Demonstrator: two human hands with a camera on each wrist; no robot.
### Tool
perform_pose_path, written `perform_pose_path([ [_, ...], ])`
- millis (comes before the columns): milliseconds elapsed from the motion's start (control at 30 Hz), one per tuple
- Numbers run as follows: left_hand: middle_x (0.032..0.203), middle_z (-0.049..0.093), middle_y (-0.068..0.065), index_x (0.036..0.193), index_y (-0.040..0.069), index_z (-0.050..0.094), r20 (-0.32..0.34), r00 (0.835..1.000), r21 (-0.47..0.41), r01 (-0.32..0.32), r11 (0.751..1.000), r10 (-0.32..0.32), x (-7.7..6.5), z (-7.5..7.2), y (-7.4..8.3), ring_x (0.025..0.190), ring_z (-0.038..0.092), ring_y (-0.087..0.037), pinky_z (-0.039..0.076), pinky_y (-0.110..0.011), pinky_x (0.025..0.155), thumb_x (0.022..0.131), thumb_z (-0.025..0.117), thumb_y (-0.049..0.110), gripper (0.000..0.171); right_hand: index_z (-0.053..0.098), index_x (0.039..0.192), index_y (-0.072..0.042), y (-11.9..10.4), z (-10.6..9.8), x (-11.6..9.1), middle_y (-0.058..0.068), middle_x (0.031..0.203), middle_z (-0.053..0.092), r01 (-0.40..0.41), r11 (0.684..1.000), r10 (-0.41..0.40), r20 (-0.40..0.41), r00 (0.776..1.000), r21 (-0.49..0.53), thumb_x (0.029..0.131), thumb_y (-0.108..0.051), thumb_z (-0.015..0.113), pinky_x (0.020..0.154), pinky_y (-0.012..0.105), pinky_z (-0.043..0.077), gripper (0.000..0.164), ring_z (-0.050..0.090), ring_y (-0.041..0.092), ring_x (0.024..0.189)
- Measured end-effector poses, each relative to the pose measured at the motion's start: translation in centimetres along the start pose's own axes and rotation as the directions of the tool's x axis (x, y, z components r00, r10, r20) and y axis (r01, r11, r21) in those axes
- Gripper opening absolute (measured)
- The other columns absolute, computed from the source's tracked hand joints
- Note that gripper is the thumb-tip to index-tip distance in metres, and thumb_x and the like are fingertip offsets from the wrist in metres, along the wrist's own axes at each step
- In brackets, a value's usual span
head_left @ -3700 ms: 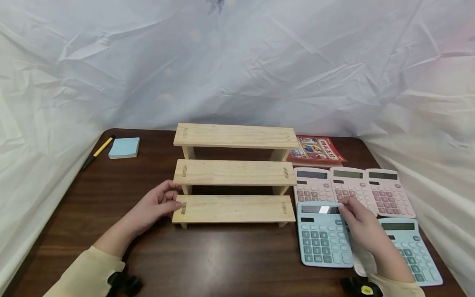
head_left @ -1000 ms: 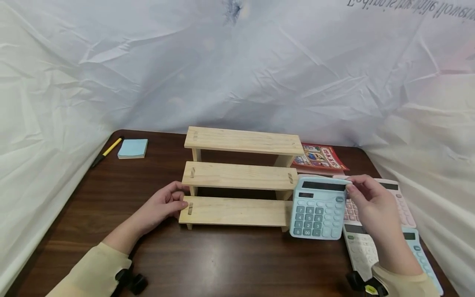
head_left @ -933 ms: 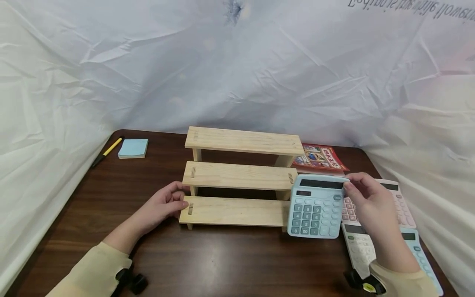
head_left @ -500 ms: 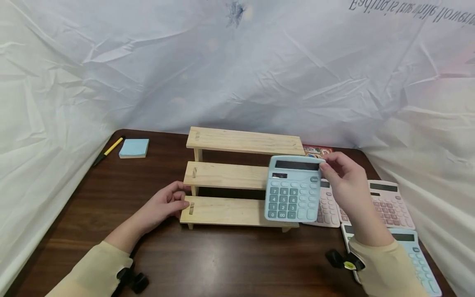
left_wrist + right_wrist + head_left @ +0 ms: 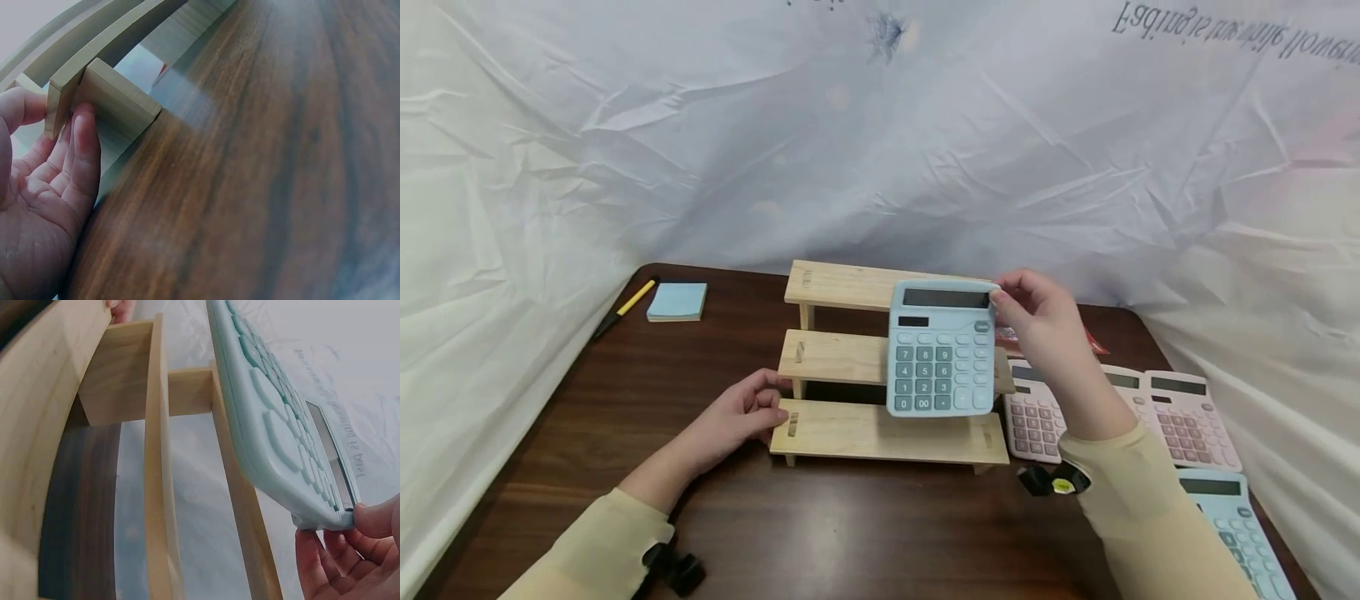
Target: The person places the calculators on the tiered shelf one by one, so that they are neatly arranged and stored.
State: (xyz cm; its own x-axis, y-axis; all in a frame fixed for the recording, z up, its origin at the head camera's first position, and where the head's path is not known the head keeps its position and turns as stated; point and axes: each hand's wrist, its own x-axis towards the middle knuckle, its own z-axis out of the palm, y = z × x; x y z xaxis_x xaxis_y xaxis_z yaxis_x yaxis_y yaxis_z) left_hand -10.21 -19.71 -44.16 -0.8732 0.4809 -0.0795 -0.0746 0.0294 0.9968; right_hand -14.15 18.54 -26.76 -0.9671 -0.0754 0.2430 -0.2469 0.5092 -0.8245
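Note:
A light blue calculator is held up in front of the three-tier wooden shelf, hiding part of its upper two boards. My right hand pinches the calculator by its upper right corner; in the right wrist view the thumb lies on the face and the fingers are behind. The calculator looks clear of the boards there. My left hand grips the left end of the lowest board, and the left wrist view shows that hand with its thumb on top and fingers beneath the board.
Pink calculators lie in a row right of the shelf, with another blue calculator nearer the front. A red booklet is mostly hidden behind my right hand. A blue notepad and a yellow-black pen lie at the back left.
My right hand has lifted the blue calculator from among the others on the right and carried it left and up, in front of the shelf. My left hand keeps its grip on the board.

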Motion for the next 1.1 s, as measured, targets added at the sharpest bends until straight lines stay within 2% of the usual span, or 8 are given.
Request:
perform_pose_path([
  [133,0.093,0.060,-0.022,0.133,0.002,0.038,-0.003,1.000,0.023,-0.019,1.000,0.020,0.0,0.1,0.0,0.078,0.066,-0.030,0.056,-0.043,0.063,0.096,0.062,0.015,0.047,0.062,0.107,-0.004,0.1,0.9,1.1,0.010,0.097,0.062,0.022,0.999,-0.023,-0.017,1.000,-0.044,0.098,-0.018,0.059,0.068,0.030,0.056,0.017,0.061,0.023,0.083],
  [233,0.089,0.059,-0.021,0.132,0.002,0.039,-0.006,0.999,0.026,-0.031,0.999,0.031,0.2,0.3,0.1,0.076,0.065,-0.029,0.056,-0.042,0.061,0.096,0.062,0.014,0.045,0.062,0.108,-0.002,0.3,1.4,1.8,0.012,0.097,0.062,0.027,0.999,-0.027,-0.018,0.999,-0.019,0.098,-0.017,0.058,0.076,0.030,0.055,0.018,0.062,0.021,0.084],
  [333,0.088,0.059,-0.021,0.132,0.003,0.040,-0.005,0.999,0.023,-0.036,0.999,0.036,0.1,0.4,0.1,0.074,0.065,-0.029,0.056,-0.042,0.060,0.096,0.062,0.013,0.044,0.060,0.108,0.001,0.4,1.9,2.4,0.014,0.096,0.063,0.019,1.000,-0.019,-0.005,1.000,0.007,0.099,-0.020,0.057,0.075,0.031,0.056,0.022,0.063,0.021,0.082],
  [467,0.087,0.059,-0.021,0.131,0.003,0.040,0.000,0.999,0.021,-0.051,0.998,0.051,0.0,0.3,-0.1,0.071,0.064,-0.029,0.056,-0.044,0.059,0.096,0.061,0.011,0.042,0.060,0.108,0.000,0.3,2.5,3.1,0.015,0.094,0.062,-0.014,1.000,0.014,0.000,1.000,0.008,0.099,-0.024,0.056,0.072,0.031,0.055,0.026,0.063,0.022,0.078],
  [767,0.084,0.057,-0.019,0.129,0.003,0.041,-0.008,0.998,0.002,-0.066,0.998,0.066,0.0,0.2,-0.2,0.070,0.063,-0.028,0.056,-0.043,0.058,0.095,0.062,0.010,0.041,0.060,0.110,-0.003,-0.8,4.0,5.1,0.013,0.100,0.060,-0.094,0.995,0.094,-0.001,0.996,-0.039,0.100,-0.027,0.055,0.074,0.032,0.056,0.027,0.060,0.021,0.086],
  [967,0.083,0.056,-0.017,0.128,0.002,0.041,-0.011,0.998,-0.002,-0.060,0.998,0.060,0.0,0.3,-0.2,0.069,0.062,-0.026,0.055,-0.041,0.058,0.095,0.062,0.010,0.040,0.058,0.112,-0.003,-0.7,4.8,6.2,0.012,0.095,0.059,-0.025,0.988,0.023,-0.013,1.000,-0.154,0.101,-0.028,0.051,0.067,0.031,0.050,0.029,0.056,0.023,0.080],
  [1100,0.084,0.057,-0.018,0.129,0.002,0.041,-0.015,0.998,0.001,-0.058,0.998,0.058,0.0,0.3,-0.2,0.070,0.063,-0.026,0.055,-0.041,0.058,0.095,0.062,0.010,0.040,0.052,0.125,-0.006,-0.7,5.4,6.0,0.011,0.097,0.058,0.051,0.977,-0.054,-0.010,0.998,-0.208,0.099,-0.025,0.055,0.069,0.035,0.047,0.032,0.055,0.023,0.084],
])
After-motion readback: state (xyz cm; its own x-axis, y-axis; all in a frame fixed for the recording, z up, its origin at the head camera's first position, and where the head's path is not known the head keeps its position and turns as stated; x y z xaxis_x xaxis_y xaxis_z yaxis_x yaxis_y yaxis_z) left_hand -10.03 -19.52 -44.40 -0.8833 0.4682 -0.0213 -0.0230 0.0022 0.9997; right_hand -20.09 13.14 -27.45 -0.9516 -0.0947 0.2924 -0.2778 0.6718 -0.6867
